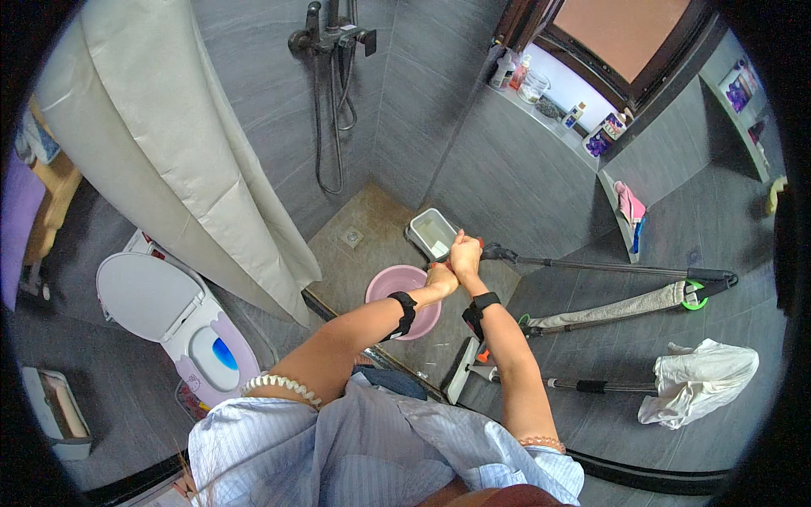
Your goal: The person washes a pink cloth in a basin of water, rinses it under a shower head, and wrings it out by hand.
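Note:
Both bare hands are closed and close together over the edge of a pink plastic basin [388, 279] on the shower floor. My left hand [441, 279] is lower, and my right hand [466, 255] touches it from above. Small red parts show beside the fingers of both; what they belong to, and what lies inside the fists, is hidden. Just beyond the hands is a pale rectangular tub [423, 222] with a light block-like item in it. Black straps circle both forearms.
A toilet [152, 298] with raised lid stands left of a pale shower curtain [171, 139]. Flat mops with long poles [602, 266] and a squeegee [461, 374] lean at the right, one pole end under a white cloth [703, 383]. Bottles line a ledge [583, 149]. A floor drain [351, 237] lies ahead.

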{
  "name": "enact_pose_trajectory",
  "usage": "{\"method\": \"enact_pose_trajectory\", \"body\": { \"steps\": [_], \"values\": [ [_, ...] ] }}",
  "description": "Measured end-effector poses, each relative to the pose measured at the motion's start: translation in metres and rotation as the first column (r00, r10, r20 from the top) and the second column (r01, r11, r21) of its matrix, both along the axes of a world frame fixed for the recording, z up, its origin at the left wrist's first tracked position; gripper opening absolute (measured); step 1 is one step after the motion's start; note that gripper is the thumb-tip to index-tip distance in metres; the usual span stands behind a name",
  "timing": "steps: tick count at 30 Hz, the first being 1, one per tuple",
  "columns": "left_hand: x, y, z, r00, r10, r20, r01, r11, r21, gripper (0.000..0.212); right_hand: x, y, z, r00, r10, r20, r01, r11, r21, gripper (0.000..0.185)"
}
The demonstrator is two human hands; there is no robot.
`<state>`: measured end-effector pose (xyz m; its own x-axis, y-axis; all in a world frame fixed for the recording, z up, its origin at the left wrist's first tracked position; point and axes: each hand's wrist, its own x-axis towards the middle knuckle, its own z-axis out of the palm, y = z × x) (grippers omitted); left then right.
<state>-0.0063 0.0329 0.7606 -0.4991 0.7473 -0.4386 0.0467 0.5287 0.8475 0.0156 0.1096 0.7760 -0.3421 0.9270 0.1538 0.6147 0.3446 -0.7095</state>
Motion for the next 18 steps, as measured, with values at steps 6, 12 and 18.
{"method": "enact_pose_trajectory", "body": {
  "steps": [6, 12, 18],
  "values": [
    [-0.005, 0.011, -0.034, 0.998, 0.023, -0.064, -0.025, 0.999, -0.025, 0.041, -0.007, -0.005, 0.004, 0.999, -0.036, -0.002, 0.036, 0.995, -0.094, 0.037],
    [-0.004, 0.002, -0.017, 0.997, -0.077, -0.028, 0.077, 0.997, 0.004, 0.042, 0.001, -0.002, -0.006, 0.998, -0.067, -0.006, 0.066, 0.992, -0.112, 0.038],
    [-0.013, -0.009, 0.008, 0.986, -0.044, -0.163, 0.046, 0.999, 0.01, 0.045, -0.002, -0.01, 0.007, 0.98, -0.123, -0.158, 0.087, 0.972, -0.219, 0.044]
  ]
}}
